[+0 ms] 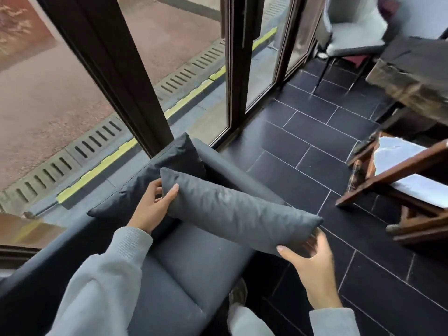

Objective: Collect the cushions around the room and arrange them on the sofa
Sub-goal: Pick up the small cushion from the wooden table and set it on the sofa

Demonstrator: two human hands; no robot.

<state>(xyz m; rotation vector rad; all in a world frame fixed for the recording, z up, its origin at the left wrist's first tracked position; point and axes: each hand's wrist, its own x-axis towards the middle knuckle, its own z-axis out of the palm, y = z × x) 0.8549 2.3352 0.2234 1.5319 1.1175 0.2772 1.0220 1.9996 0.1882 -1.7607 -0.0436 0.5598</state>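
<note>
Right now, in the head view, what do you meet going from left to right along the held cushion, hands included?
Left hand → held cushion → right hand → wooden chair.

Upper right blurred: grey chair (351, 27) smeared, I can't make out its back. Wooden surface (412, 76) cut by the right edge, as is the wooden chair (400, 180) below it. Sofa (194, 263) runs off the bottom and left edges. Right hand (312, 270): fingers (312, 241) partly hidden under the held cushion (237, 212) (motion blur there too). Rear cushion (155, 175) partly covered by my left hand (152, 204). Shoe (238, 294) mostly hidden under the seat edge.
</note>
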